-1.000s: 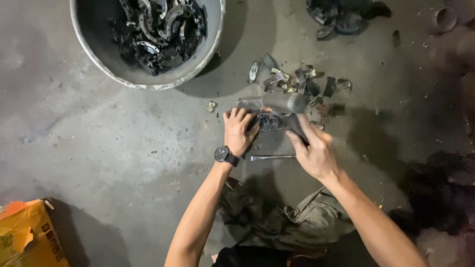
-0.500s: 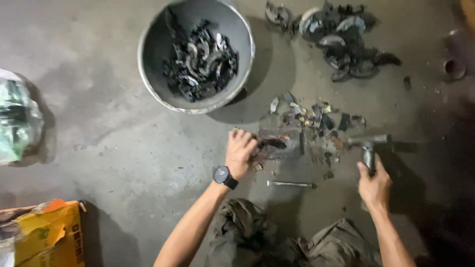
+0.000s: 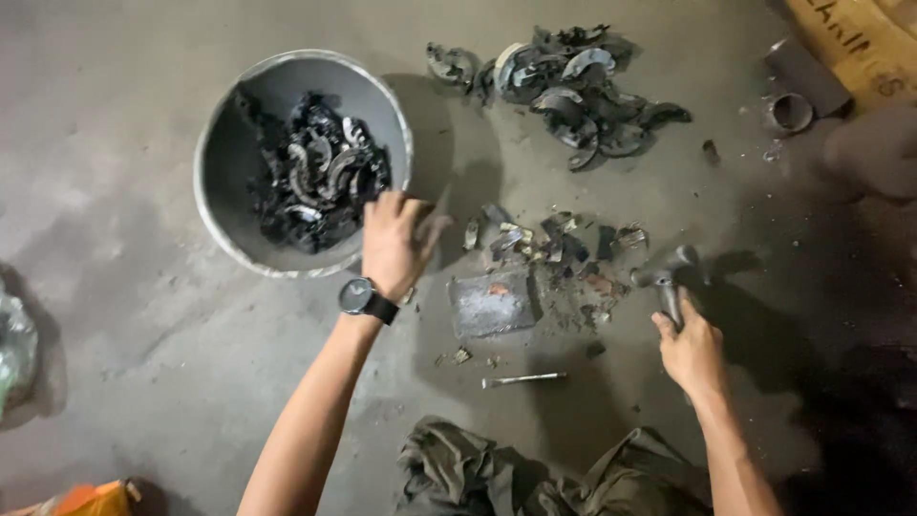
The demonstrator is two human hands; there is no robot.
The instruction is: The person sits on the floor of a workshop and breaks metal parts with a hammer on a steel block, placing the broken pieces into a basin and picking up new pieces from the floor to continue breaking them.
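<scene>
Bucket (image 3: 229,182) of dark curved scrap (image 3: 315,177)

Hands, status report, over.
Left hand holding a curved metal piece at the bucket rim. Right hand gripping hammer. Metal block bare between them.

A gray hammer (image 3: 669,277) is held up by its handle, with its head pointing up and left over the floor. A small dark curved piece (image 3: 435,220) is pinched in fingers by the rim of a round gray bucket (image 3: 220,172). The bucket is full of dark curved metal bits.
</scene>
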